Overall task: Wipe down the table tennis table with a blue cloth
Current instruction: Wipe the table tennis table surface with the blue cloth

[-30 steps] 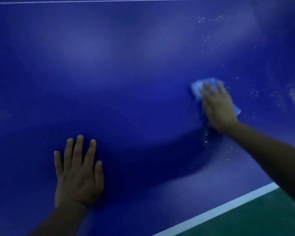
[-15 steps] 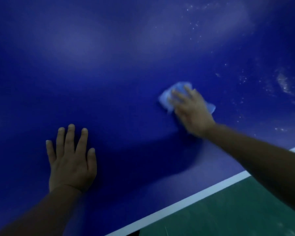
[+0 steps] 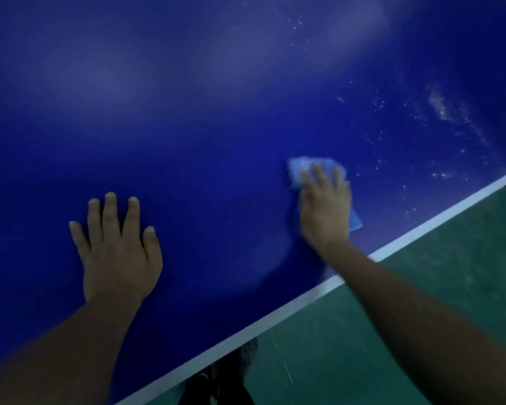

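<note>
The right hand (image 3: 324, 209) lies flat on one blue cloth (image 3: 307, 168), fingers straight and pressing it onto the table tennis table (image 3: 187, 127); nothing is pinched or curled round it. The cloth shows past the fingertips and again at the hand's outer side, near the wrist. The left hand (image 3: 119, 249) rests palm down on the bare blue top, fingers spread and relaxed, holding nothing, well apart from the cloth hand.

Two hands, one cloth, one table. No container is in sight.

Beyond and to the outer side of the cloth hand, pale specks and one smeared streak of dust (image 3: 441, 106) dot the surface. Just behind the wrist runs the table's white edge line (image 3: 275, 317), and past it the green floor (image 3: 421, 287). A dark shoe (image 3: 222, 378) shows below the edge, blurred.
</note>
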### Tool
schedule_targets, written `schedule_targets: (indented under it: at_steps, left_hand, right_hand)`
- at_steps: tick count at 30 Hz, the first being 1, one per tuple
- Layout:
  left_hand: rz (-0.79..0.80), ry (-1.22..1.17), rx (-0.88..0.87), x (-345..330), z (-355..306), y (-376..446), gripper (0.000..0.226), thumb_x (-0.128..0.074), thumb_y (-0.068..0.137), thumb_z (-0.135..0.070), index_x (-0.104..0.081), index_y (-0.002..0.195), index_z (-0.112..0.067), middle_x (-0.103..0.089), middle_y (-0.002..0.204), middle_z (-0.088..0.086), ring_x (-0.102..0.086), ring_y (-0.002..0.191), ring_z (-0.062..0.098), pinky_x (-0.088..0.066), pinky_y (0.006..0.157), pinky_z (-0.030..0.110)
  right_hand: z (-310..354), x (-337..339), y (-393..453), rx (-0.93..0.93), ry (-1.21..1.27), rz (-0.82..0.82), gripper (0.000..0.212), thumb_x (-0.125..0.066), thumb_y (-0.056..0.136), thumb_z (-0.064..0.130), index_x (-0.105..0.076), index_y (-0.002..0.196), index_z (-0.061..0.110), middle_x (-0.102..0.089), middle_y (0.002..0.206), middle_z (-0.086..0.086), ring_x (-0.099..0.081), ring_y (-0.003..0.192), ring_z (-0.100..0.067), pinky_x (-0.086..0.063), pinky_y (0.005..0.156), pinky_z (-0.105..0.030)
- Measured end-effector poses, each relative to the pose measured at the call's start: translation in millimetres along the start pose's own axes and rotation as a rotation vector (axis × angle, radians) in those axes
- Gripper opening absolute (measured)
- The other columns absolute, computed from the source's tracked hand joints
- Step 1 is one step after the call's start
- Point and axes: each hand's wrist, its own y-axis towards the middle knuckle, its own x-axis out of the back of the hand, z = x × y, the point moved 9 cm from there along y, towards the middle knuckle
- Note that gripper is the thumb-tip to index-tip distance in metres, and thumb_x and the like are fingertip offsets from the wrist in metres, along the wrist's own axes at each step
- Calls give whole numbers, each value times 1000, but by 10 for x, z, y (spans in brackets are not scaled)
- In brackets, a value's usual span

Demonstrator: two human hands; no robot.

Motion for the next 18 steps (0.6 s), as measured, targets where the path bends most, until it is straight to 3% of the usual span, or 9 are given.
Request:
schedule_targets:
  at_steps: [3,5,6,8,10,12,13,15,18]
  left_hand:
    - [-5,-3,1,13,6,-5,64,-17,100,-44,-27,155,-13,-14,164,15,-1,152,30,5,121,56]
    - [-11,-4,2,12,-6,-3,59,-21,104,-40,-27,156,-13,-14,164,14,0,152,31,3,121,58]
    - [-13,-9,-1,18,-11,-14,58,-25,104,-38,-26,156,-13,-13,164,14,0,152,31,3,121,58]
    - [-15,-22,3,20,-16,-8,57,-27,104,-37,-25,156,-13,-13,164,14,0,152,30,3,121,58]
    - [-16,-15,0,19,-8,-27,58,-27,104,-37,-25,156,-14,-12,164,14,1,152,30,4,121,57]
    - [-15,-11,-3,17,1,-28,58,-27,104,-38,-24,156,-14,-12,165,14,1,153,30,4,121,57]
    - [-13,-9,-3,16,3,-26,58,-27,104,-38,-23,156,-14,-11,165,14,1,153,30,4,121,58]
    - [-5,-3,-4,6,1,-27,58,-27,104,-38,-22,157,-14,-11,165,14,2,153,30,4,121,58]
    - [0,-6,-3,8,2,-27,58,-27,104,-38,-22,157,-14,-9,165,14,3,153,30,4,121,58]
  right_hand:
    - [645,-57,-1073,351,54,182,45,-40,98,27,-51,142,23,-43,154,-5,-32,143,-43,-30,112,-54]
    - [458,-74,-1191,451,13,215,47,-41,96,26,-48,142,25,-46,152,-5,-37,141,-43,-31,112,-56]
    - [227,-56,-1058,385,-20,169,46,-40,94,23,-50,139,22,-49,149,-9,-42,136,-46,-37,108,-59]
    - [-428,11,-675,53,-44,81,43,-38,97,20,-52,137,15,-49,148,-13,-42,133,-50,-40,103,-59]
    - [-983,57,-589,-361,-7,76,44,-35,103,23,-46,145,15,-40,155,-9,-29,142,-45,-32,111,-57]
    - [-952,94,-708,-593,37,31,47,-34,103,24,-44,148,16,-37,158,-7,-22,145,-43,-25,116,-56]
    - [-705,117,-769,-576,19,1,49,-33,99,22,-48,145,15,-41,155,-9,-26,143,-45,-28,114,-56]
    - [28,63,-911,-336,18,-5,53,-34,90,18,-54,139,13,-47,150,-11,-35,138,-48,-35,111,-57]
    - [773,-54,-1309,34,69,162,51,-37,94,19,-49,143,21,-42,155,-5,-26,147,-39,-23,118,-54]
